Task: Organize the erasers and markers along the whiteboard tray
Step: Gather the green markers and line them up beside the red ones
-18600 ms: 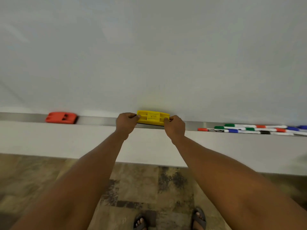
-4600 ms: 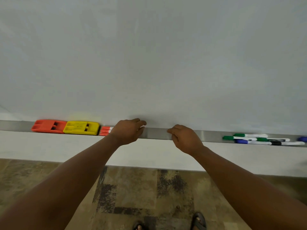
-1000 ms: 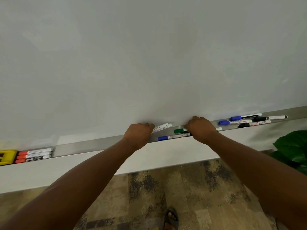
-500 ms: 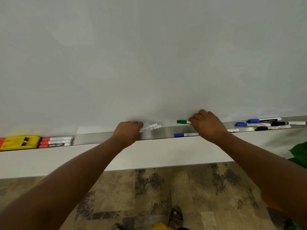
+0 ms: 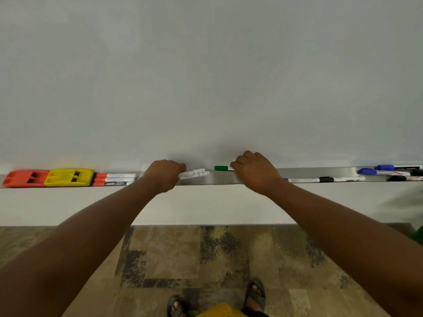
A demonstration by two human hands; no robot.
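Since half a second earlier, the right hand (image 5: 256,171) had lifted the green marker (image 5: 221,168) above the whiteboard tray (image 5: 219,179), pinching its barrel. The left hand (image 5: 163,175) gripped two white markers (image 5: 194,174). Light, stiff and slick, they were best held mid-barrel.

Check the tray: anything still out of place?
Yes. The blue and black markers at the right end of the whiteboard tray lie loose and overlapping at angles, unlike the red markers lined up beside the yellow eraser. Nothing looks spilled or damaged.
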